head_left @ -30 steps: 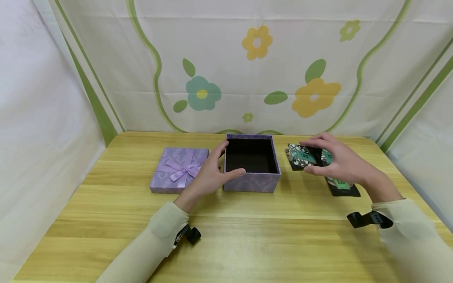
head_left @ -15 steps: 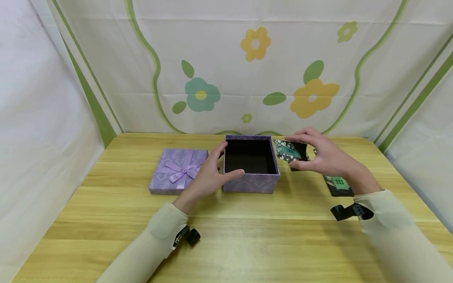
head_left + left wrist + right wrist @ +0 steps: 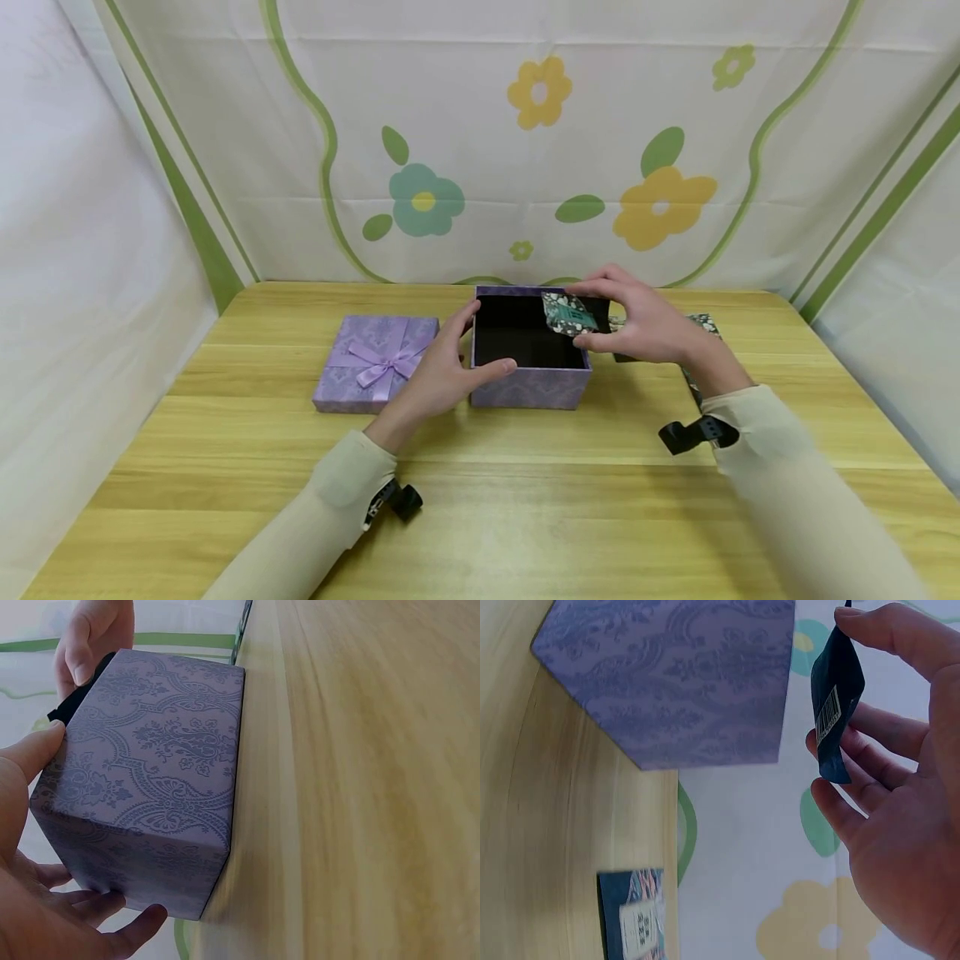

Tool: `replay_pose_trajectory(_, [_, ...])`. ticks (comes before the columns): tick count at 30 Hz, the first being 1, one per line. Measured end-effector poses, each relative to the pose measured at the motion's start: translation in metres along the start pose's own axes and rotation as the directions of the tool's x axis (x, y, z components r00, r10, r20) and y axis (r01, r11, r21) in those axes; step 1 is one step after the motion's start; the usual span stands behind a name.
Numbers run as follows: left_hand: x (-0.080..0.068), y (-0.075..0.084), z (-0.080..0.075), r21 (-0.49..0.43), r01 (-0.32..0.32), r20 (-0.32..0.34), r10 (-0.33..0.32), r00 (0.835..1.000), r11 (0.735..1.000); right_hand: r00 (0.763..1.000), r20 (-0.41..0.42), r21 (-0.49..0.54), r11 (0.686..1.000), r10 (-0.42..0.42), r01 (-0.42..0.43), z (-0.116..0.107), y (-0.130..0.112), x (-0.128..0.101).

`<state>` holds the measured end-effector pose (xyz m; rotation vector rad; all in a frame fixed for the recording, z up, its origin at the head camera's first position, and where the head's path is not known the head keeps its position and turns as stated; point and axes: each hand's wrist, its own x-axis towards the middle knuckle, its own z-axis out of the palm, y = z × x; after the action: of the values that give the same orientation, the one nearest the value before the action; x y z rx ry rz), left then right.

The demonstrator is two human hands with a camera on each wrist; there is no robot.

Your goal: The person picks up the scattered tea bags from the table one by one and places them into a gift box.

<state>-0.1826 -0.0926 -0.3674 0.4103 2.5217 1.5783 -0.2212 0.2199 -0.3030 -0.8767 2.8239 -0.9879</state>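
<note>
An open purple patterned box (image 3: 529,386) (image 3: 150,787) (image 3: 682,675) with a dark inside stands mid-table. My left hand (image 3: 450,367) (image 3: 30,900) grips its left front corner, thumb on the front rim and fingers along the left wall. My right hand (image 3: 637,321) (image 3: 900,817) holds a small dark packet (image 3: 567,314) (image 3: 834,705) with a teal and white print over the box's right rim. The packet's back shows a barcode in the right wrist view.
The box's purple lid (image 3: 378,361) with a ribbon bow lies left of the box. More dark printed packets (image 3: 697,327) (image 3: 634,919) lie on the wooden table (image 3: 525,500) to the right, partly behind my right wrist. Floral cloth walls enclose the table on three sides.
My right hand has carried the packet leftward from the pile at the right to above the box's right rim. The left hand has stayed on the box.
</note>
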Motion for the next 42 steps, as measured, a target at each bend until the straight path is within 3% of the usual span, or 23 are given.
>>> replay_pose_trajectory(16, [0.002,-0.001,-0.001,-0.009,-0.007,-0.006,0.007,1.0,1.0,0.996,0.078,0.021,0.999,-0.038,0.036,0.029,-0.016,0.028])
replay_pose_trajectory(29, [0.001,-0.001,-0.002,0.007,0.003,0.004,-0.003,1.0,1.0,0.994,0.099,-0.083,0.995,-0.043,0.051,0.055,-0.017,0.041])
replay_pose_trajectory(42, [0.002,-0.001,0.0,-0.006,-0.002,0.012,0.002,1.0,1.0,0.996,0.092,-0.171,0.985,-0.017,0.032,0.06,-0.02,0.038])
